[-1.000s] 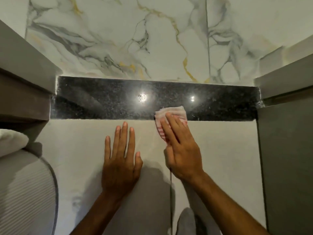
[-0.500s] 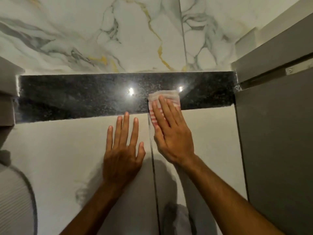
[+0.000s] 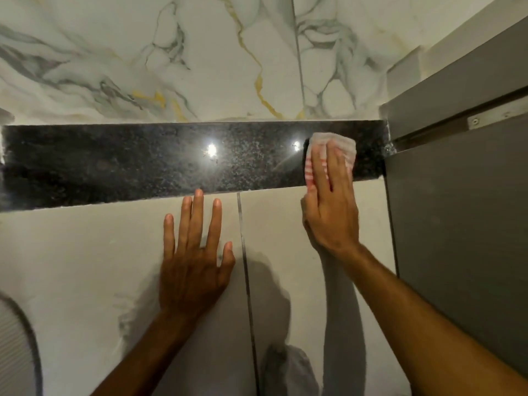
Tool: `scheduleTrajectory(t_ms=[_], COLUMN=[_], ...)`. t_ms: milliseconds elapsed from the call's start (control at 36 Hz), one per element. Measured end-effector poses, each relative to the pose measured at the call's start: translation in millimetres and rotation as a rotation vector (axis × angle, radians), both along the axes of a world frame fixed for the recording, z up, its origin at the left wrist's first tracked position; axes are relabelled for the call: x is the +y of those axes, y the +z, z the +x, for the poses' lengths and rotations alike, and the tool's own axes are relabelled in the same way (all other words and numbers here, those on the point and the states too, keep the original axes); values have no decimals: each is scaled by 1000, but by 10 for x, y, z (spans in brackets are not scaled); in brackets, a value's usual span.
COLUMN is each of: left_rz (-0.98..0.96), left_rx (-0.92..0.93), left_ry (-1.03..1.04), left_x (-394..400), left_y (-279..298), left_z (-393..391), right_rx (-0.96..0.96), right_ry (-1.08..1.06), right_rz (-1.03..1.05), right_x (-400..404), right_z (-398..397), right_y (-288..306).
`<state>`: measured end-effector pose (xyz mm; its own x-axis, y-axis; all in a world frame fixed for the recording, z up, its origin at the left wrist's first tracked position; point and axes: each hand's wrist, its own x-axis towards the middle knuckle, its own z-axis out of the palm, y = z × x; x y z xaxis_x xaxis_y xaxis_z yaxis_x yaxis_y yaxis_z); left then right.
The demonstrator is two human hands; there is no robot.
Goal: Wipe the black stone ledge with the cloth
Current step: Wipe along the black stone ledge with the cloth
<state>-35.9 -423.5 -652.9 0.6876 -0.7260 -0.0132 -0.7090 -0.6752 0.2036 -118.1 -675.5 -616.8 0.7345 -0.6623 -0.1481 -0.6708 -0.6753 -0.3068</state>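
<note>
The black speckled stone ledge [image 3: 114, 164] runs across the view from left to right, shiny with two light reflections. A pink-and-white striped cloth [image 3: 340, 144] lies on its right end, close to the grey panel. My right hand [image 3: 331, 207] presses flat on the cloth, fingers stretched over it and onto the ledge. My left hand [image 3: 194, 258] rests flat with fingers spread on the pale tiled wall below the ledge, its fingertips just under the ledge's front edge. It holds nothing.
A grey door or cabinet panel [image 3: 457, 224] with a metal strip bounds the ledge on the right. White marble tile with grey and gold veins [image 3: 200, 58] rises behind. A ribbed white object [image 3: 14, 347] shows at the lower left. A dark tile joint [image 3: 245, 267] runs down between my hands.
My right hand has slid the cloth to the right along the ledge, from near the middle to the right end. My left hand has stayed flat on the wall. The view has shifted right.
</note>
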Motion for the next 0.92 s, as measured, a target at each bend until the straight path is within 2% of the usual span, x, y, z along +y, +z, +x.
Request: scheduleTrajectory(t_ms=[83,167,278,389,528,639,806,917], left_rz=[-1,-16,-22,-6,7,-12,-45,-28], left_rx=[-4,-16,-29,-38,-2,20,3,-24], left_ry=[-3,-1,1,16,26,30,38,31], left_x=[-43,-97,-139,-47,-57,-146,-141,-62], left_y=[51,78,62,-19,3,105,69,-56], left_z=[29,32,94,60,-10,27,59,-8], right_rx=[76,106,68,34,17,98,25,-10], right_ry=[-107,-233,-200,-156,-42,-212,-366,-198], right_rz=[-5,-66,-182,-165,-65,-25,-111,-129], right_x=[-51,-296,-582,-386,205,214,-311,-153], right_z=[-370,-292,294,697,-120,-604,211,699], right_y=[107,172,91,-47,-8,133,109,-74])
